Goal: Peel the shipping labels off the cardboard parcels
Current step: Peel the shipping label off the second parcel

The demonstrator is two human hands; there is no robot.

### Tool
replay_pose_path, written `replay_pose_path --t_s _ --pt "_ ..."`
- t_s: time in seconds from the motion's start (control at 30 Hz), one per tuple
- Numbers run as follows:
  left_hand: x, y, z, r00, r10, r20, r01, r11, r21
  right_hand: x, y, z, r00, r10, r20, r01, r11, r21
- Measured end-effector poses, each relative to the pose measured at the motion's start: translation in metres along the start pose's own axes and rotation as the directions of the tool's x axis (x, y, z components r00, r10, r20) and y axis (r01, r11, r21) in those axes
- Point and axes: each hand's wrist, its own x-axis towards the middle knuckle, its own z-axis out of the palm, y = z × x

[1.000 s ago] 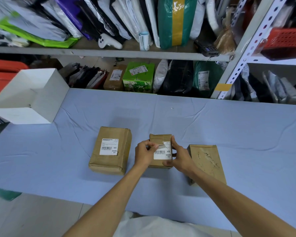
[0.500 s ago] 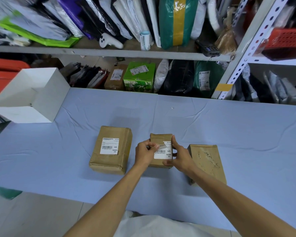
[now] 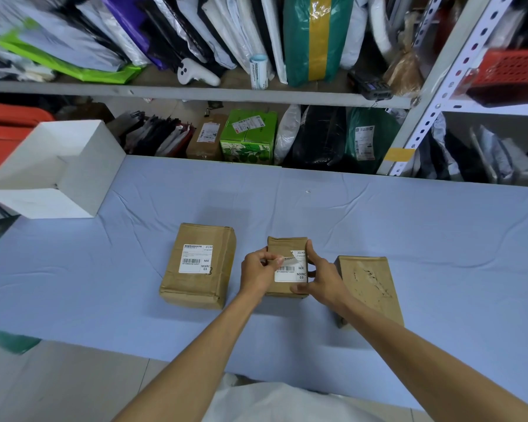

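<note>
Pinching the label [image 3: 290, 274] corner, left fingers [image 3: 274, 261] curl; right fingers [image 3: 311, 252] clasp the parcel [image 3: 284, 244].

Bright, even, soft light from above on the blue worktop [image 3: 409, 239]. Faint soft shadows lie beside the boxes and under the arms. The lower shelf [image 3: 317, 147] is dim. Glare shows on the green bag [image 3: 296, 41] at top centre. The centre is sharp and the label [image 3: 290, 274] print is legible. Edges bend from the wide angle, and the red basket [image 3: 512, 68] at upper right is blurred.
</note>
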Motion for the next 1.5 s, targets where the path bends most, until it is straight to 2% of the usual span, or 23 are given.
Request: replay_pose_path --t_s 0.97,1.5 --pt "0.0039 -0.0024 0.0017 0.999 -0.046 0.024 0.047 0.996 -0.07 0.0064 -0.0004 -0.0023 1.0 -0.001 -0.005 0.001 1.0 0.007" --pt "0.0032 0.0001 0.0016 1.0 0.026 0.01 -0.025 0.997 -0.071 0.0061 0.0004 -0.0032 1.0 0.015 -0.006 -0.015 1.0 0.027"
